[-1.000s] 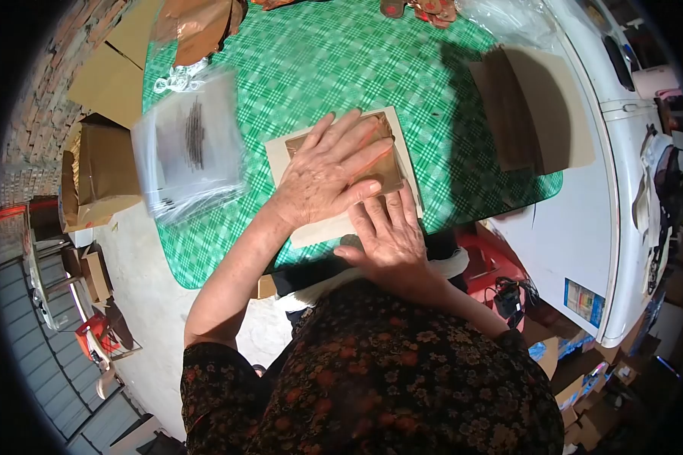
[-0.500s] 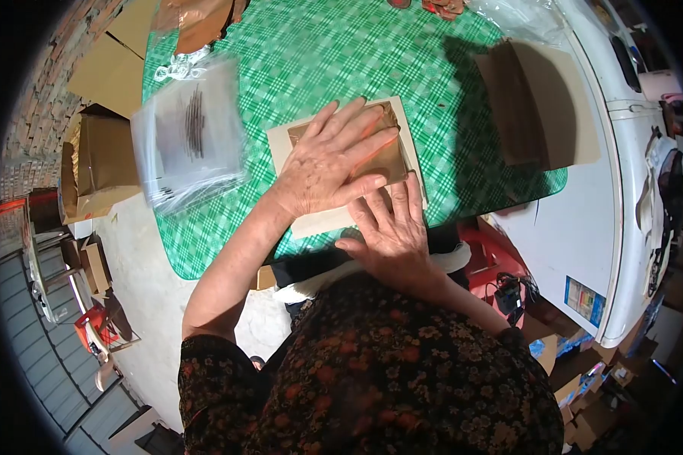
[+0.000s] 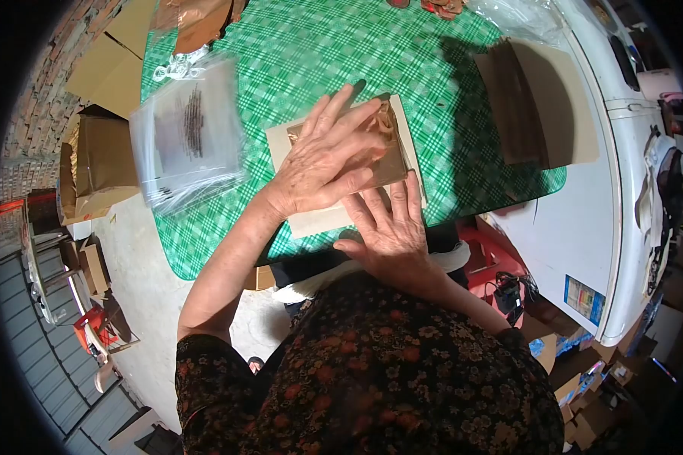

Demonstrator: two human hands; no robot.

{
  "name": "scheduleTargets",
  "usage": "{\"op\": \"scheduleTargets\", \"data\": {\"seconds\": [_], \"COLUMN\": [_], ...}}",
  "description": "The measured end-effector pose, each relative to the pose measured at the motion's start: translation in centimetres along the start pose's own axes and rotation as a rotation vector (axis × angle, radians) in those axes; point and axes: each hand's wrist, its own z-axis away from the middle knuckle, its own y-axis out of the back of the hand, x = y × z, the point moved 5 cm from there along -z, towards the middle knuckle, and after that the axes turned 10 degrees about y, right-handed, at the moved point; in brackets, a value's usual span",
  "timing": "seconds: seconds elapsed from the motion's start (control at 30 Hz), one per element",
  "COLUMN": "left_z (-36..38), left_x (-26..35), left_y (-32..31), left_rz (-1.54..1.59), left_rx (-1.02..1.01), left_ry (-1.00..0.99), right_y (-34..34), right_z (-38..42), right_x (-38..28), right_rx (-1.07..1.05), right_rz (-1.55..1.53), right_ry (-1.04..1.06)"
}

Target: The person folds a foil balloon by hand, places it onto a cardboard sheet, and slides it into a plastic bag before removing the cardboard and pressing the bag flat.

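A pale beige cardboard sheet [image 3: 316,222] lies near the front edge of the table, with a shiny brown plastic film [image 3: 391,155] on top of it. My left hand [image 3: 322,155] reaches across the film, fingers stretched out toward its far edge and covering much of it. Closer to my body, my right hand [image 3: 391,231] rests with fingers spread, fingertips at the near edge of the film and the thumb out to the left. Part of the sheet is hidden beneath both hands.
A green checked tablecloth [image 3: 303,57] covers the table. To the left is a stack of clear plastic sleeves [image 3: 163,136]; flat brown cardboard [image 3: 561,114] lies at the right. Brown wrapping [image 3: 201,23] sits at the far left, and an open carton [image 3: 106,155] stands beside the table.
My left hand has shifted slightly toward the far left, its fingertips now beyond the film's far edge. More of the film shows on the right. My right hand has stayed almost still.
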Motion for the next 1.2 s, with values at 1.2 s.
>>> {"op": "scheduleTargets", "data": {"seconds": [1.2], "left_z": [-0.1], "left_x": [-0.3], "left_y": [-0.6], "left_rz": [0.068], "left_rx": [-0.003], "left_ry": [-0.057], "right_y": [2.5], "right_z": [1.5], "right_x": [-1.7], "right_rx": [0.042], "right_rz": [-0.010], "right_ry": [0.062]}}
